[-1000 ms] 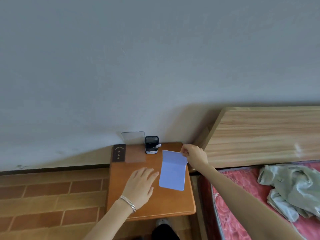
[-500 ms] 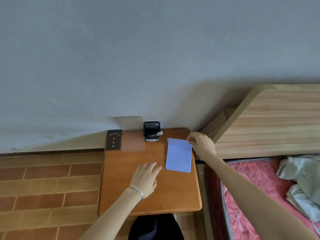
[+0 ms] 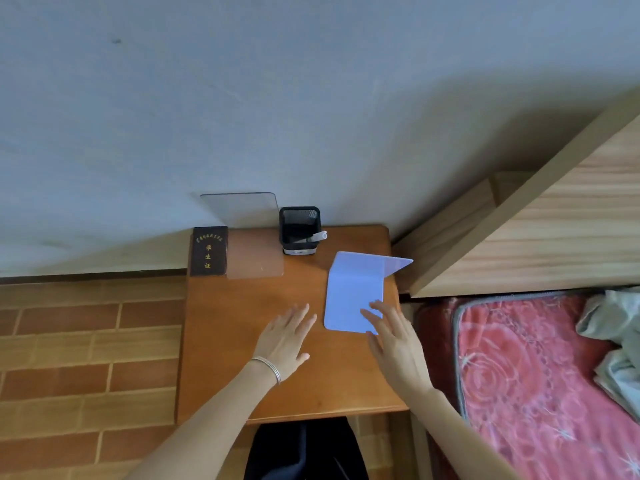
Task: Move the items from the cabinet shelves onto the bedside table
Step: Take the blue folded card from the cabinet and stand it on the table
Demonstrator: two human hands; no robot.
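We're looking at a mostly loaded bedside table (image 3: 239, 382): four items are already sitting on it. Along the back edge a dark booklet (image 3: 209, 251) is lying flat at the left. A clear bookend (image 3: 254, 252) is standing just beside it with its upright against the wall (image 3: 311, 98). A black mesh pen holder (image 3: 299, 225) is standing next to that, with a marker (image 3: 316, 236) poking out. The blue bookend (image 3: 349, 289) is sitting on the right half of the table, base flat, flap rising at the far end near the headboard (image 3: 554, 237). So we're judging the blue bookend as placed, or within a nudge of it. The cabinet isn't in view, so we can't tell whether anything is waiting on its shelves, and what's left is unknown from here. Neither hand is gripping anything. The right hand (image 3: 394, 337) is lying flat, fingers straight and slightly spread, with its fingertips (image 3: 372, 308) on the near right corner of the blue bookend's base. We can't tell whether it's pressing or only touching. The left hand (image 3: 285, 341), bracelet (image 3: 268, 367) on the wrist, is open too, fingers straight. It's sitting over bare wood just left of the blue bookend and not touching it. We can't tell whether the palm is contacting the table. Our guess at the next step is both hands coming off and going to the cabinet, if anything's left there.
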